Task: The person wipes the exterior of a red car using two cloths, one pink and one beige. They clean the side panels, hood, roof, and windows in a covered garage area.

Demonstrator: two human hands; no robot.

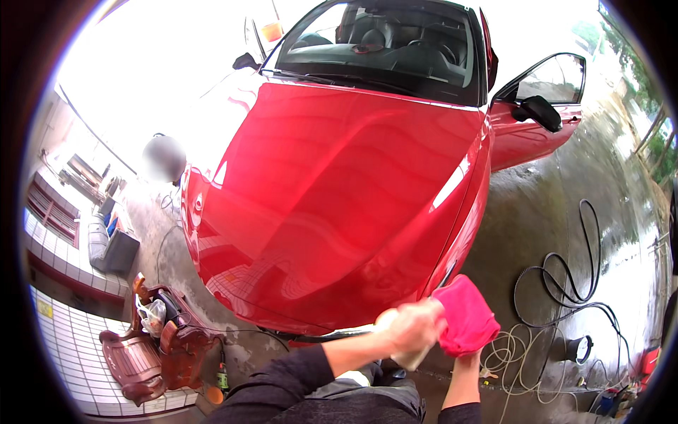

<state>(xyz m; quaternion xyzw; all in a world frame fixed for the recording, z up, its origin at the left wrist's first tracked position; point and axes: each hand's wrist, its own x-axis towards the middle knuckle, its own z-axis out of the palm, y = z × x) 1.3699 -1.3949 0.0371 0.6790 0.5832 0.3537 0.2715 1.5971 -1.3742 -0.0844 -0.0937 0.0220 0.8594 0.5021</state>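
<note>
In front of me is a red car, its glossy hood (339,201) filling the middle of the view. My left hand (410,328), blurred, is closed around a pale object (410,359) whose kind I cannot make out. Beside it, at the hood's near right corner, a folded pink cloth (466,318) covers most of my right hand (470,356). Only the wrist and the base of that hand show below the cloth. The left fingers overlap the cloth's left edge in the picture; whether they touch is unclear.
A front door (540,127) of the car stands open at right. Black hose (567,305) and pale hose (508,352) coil on the wet floor near a black bucket (578,350). Carved wooden furniture (183,350) and a bottle (222,376) stand at left; a person's blurred head (164,158) is beyond.
</note>
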